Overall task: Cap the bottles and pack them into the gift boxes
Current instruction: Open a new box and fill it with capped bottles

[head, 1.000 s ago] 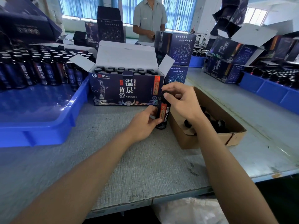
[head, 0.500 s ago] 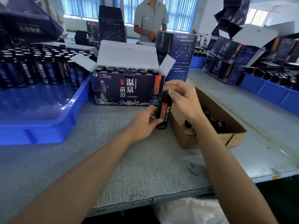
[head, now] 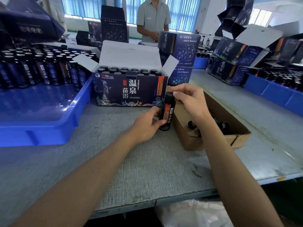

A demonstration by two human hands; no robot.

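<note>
Bottle [head: 167,112], dark with a red-and-black label, upright near the middle of the table [head: 147,169], just in front of the front right corner of the open gift box [head: 129,89] and beside the left wall of the brown cardboard box [head: 190,141]. Whether its base touched the table could not be told. The left hand [head: 147,123] gripped the lower body, fingers and thumb curled round it; the right hand [head: 188,99] pinched the black cap [head: 168,95] on the neck from above. The step in hand was judged to be capping, and how tight the cap sat could not be seen.

Done: rows of capped bottles [head: 124,69] stood in the gift box, flaps raised; it looked nearly full, though any free slot was hidden behind the front wall. More gift boxes [head: 232,72] were stacked toward the far right corner.

Left: this bottle was not yet packed; loose caps [head: 191,124] lay in the cardboard box; many bottles [head: 41,71] stood in the blue tray [head: 78,108] at the left edge, their tops too blurred to tell capped from uncapped; a second blue tray [head: 275,94] with bottles stood at the right edge. The task as a whole was judged far from complete.
</note>
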